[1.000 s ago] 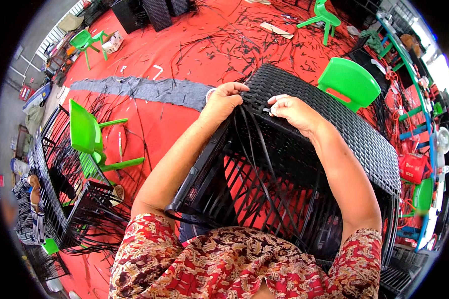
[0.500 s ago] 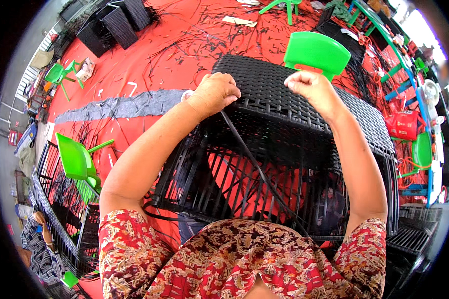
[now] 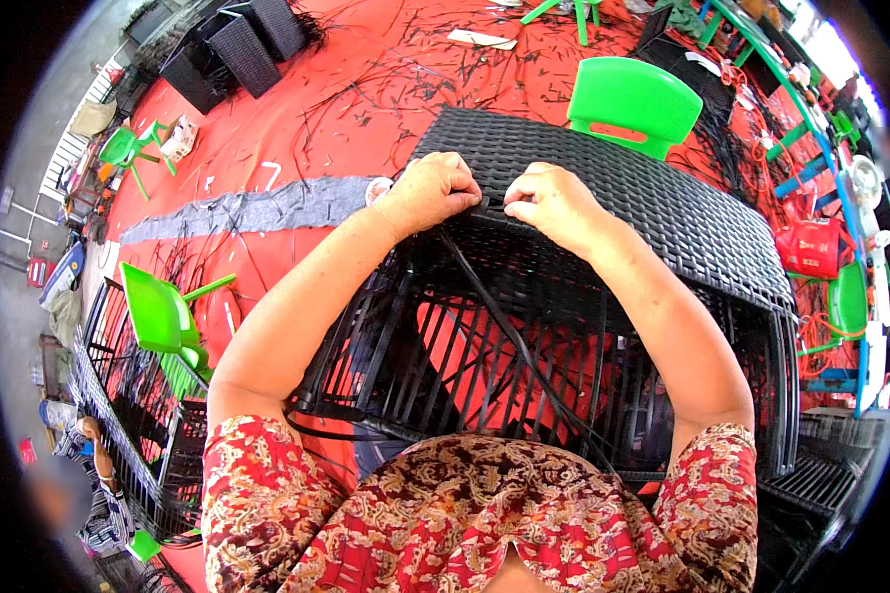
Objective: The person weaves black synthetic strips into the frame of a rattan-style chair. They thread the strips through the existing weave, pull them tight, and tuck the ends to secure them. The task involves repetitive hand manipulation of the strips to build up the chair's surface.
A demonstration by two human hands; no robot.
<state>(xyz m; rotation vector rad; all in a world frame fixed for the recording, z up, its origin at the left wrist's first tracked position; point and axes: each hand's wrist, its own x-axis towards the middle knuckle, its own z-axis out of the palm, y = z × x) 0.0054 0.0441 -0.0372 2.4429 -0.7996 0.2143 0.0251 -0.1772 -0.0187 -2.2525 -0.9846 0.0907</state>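
Note:
A black woven wicker furniture piece [image 3: 653, 208] lies before me, its flat strips woven over a dark frame of slats. My left hand [image 3: 433, 193] is closed in a pinch at the weave's near left edge. From beneath it a loose black weaving strip [image 3: 504, 321] trails down to the right across the open slats [image 3: 554, 371]. Just to the right, on the same edge, my right hand [image 3: 556, 206] is closed too, thumb against curled fingers. A short dark strip end shows between the hands; what the right fingertips hold is hidden.
Green plastic chairs stand beyond the wicker [image 3: 633, 104] and at the left [image 3: 155, 308]. Strip scraps litter the red floor covering [image 3: 366, 109]. A grey cloth strip [image 3: 257, 211] lies left of my hands. Another person [image 3: 99, 494] sits at the lower left.
My right hand has moved left and slightly down along the woven edge, coming close to my left hand. The left hand has stayed nearly in place.

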